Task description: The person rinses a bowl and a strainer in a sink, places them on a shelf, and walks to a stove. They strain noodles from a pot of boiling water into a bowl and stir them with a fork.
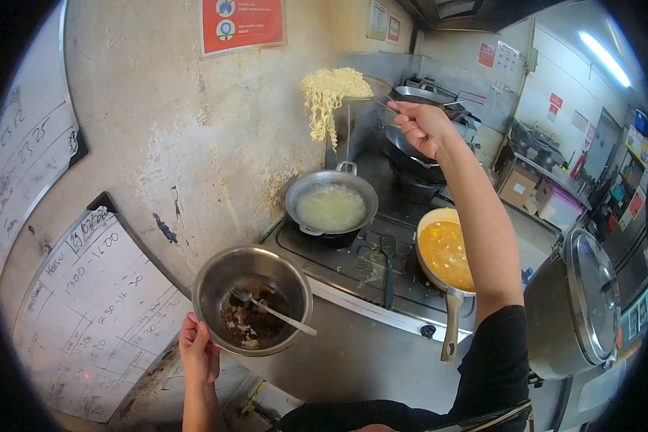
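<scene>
Left hand: closed on the near left edge of a steel bowl, thumb up by the rim, the other fingers curled at the outside. The bowl is tilted toward the camera. Inside it: a dark sauce with pale bits, and a fork lying across, handle end past the right rim.

Right hand: raised, arm extended, fingers wrapped around the thin handle of a strainer. Noodles lie heaped on the strainer; strands drape over its left side and hang down, lower ends free, higher in view than the pot.

Stove, beyond the bowl: a two-handled pot of cloudy, pale liquid sits at the left. Right of it, a dark spatula lies flat on the stove top. Next, a pan of orange-yellow sauce, partly hidden by the right forearm, handle pointing toward the person.

Farther out: a large lidded pot at right, a handwritten whiteboard at lower left, a red poster on the wall above
</scene>
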A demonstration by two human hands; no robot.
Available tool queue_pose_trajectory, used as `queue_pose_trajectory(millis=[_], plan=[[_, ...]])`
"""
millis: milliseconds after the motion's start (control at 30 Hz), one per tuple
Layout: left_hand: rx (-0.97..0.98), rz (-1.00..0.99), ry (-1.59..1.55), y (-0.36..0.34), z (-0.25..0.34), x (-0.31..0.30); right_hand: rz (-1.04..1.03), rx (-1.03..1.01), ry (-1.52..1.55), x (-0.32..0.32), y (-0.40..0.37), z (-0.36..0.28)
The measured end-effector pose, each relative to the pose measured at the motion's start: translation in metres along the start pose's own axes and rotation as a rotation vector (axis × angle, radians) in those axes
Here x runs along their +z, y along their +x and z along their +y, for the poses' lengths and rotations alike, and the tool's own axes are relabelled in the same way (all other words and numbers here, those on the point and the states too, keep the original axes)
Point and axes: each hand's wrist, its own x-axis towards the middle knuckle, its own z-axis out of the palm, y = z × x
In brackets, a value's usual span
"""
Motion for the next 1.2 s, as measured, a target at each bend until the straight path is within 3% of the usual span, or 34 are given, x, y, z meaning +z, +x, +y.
queue_pose_trajectory(millis=[367,567,867,1200], plan=[[0.076,-0.110,0.006,0.036,0.020,0.022,-0.024,-0.005,0.037,0.001,-0.002,-0.004],[0.142,-0.040,0.073,0.076,0.018,0.041,-0.038,0.000,0.033,-0.003,0.001,-0.001],[0.209,-0.112,0.110,0.118,0.012,0.057,-0.030,0.002,0.050,-0.008,0.005,0.002],[0.197,-0.096,0.097,0.124,0.009,0.078,0.060,-0.008,0.026,0.002,-0.002,0.000]])
